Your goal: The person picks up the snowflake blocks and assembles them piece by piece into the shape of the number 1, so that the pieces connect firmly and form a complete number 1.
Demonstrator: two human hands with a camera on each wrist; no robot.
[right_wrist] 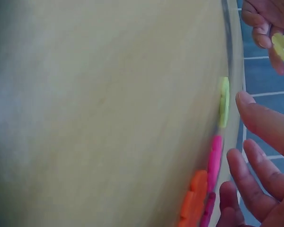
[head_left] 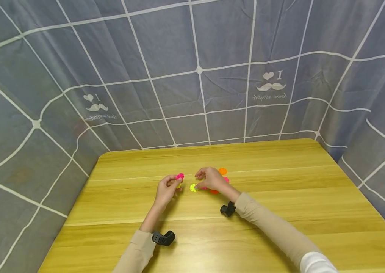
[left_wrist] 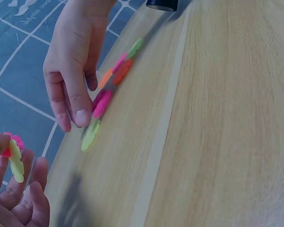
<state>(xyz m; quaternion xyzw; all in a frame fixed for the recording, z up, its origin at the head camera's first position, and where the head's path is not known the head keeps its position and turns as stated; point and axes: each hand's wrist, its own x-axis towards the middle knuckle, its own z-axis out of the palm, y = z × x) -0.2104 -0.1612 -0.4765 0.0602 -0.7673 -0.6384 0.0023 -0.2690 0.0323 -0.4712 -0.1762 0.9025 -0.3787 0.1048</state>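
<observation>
My left hand (head_left: 164, 192) pinches a pink notched flower-shaped disc (head_left: 180, 176) and a yellow disc (left_wrist: 17, 163); the two are together between thumb and fingers, above the table. My right hand (head_left: 214, 179) is over the loose discs with fingers relaxed and apart, holding nothing. Near its thumb and index finger lies a yellow disc (head_left: 193, 187), flat on the table. Beside that one is a pink disc (right_wrist: 215, 161), partly hidden by the right hand in the head view.
More discs lie around the right hand: an orange one (head_left: 223, 171), a pink one (head_left: 226, 179) and a red-orange one (head_left: 214, 192). The left wrist view also has a yellow-green disc (left_wrist: 135, 47) at the far end. A grey checked curtain (head_left: 165, 94) hangs behind the wooden table (head_left: 281, 182).
</observation>
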